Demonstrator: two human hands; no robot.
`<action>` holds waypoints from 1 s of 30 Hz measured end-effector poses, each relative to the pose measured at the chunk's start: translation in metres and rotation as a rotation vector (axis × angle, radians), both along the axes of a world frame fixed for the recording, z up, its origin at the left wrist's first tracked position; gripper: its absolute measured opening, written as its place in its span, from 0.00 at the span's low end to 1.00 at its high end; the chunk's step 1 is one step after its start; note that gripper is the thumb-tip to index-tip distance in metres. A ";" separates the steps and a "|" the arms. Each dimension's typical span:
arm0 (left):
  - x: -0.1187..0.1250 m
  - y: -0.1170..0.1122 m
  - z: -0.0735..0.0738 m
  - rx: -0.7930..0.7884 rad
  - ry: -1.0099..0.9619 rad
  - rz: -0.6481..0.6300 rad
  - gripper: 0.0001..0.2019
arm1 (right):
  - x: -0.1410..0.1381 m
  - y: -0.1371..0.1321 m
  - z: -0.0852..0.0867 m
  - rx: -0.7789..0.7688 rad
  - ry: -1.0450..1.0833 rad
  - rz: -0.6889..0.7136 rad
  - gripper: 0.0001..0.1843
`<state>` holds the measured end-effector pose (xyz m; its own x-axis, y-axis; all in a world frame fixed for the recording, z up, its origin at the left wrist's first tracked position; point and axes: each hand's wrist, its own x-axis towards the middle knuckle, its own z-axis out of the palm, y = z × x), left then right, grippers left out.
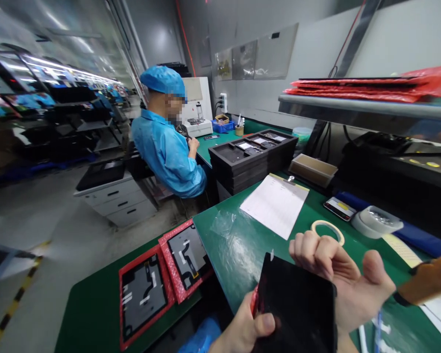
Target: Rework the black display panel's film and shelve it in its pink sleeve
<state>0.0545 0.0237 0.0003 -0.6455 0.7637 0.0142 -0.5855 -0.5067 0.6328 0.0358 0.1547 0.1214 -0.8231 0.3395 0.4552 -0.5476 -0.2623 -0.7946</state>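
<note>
My left hand [248, 326] grips a flat black glossy screen panel [301, 299], its thumb pressed on the front face. A small clear tab [272, 255] stands up at the panel's top left corner. Something red shows between the panel's left edge and my fingers. At the panel's right edge is my right hand [338, 274], raised with fingers loosely curled and thumb apart; I see nothing in it. A roll of masking tape [328, 231] lies just beyond its fingers. Part of the right hand's lower side is hidden by the panel.
On the green table [224, 255] lie a clipboard with paper [275, 203], a phone [339, 208] and a white tub [380, 220]. Two panels on red wrap [143, 294] rest on a lower left surface. A co-worker in blue [165, 152] sits beyond, beside stacked black trays [252, 162].
</note>
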 end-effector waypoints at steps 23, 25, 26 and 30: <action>0.018 0.021 -0.001 0.018 -0.173 0.025 0.43 | -0.002 0.005 0.001 0.019 -0.013 -0.142 0.40; 0.018 0.020 -0.002 0.022 -0.177 0.027 0.41 | -0.004 0.004 0.000 0.019 -0.020 -0.147 0.41; 0.018 0.020 -0.002 0.013 -0.184 0.030 0.41 | -0.004 0.004 -0.001 0.021 -0.022 -0.147 0.41; 0.019 0.017 -0.004 -0.041 -0.214 0.028 0.42 | -0.005 0.004 -0.005 0.014 -0.035 -0.143 0.41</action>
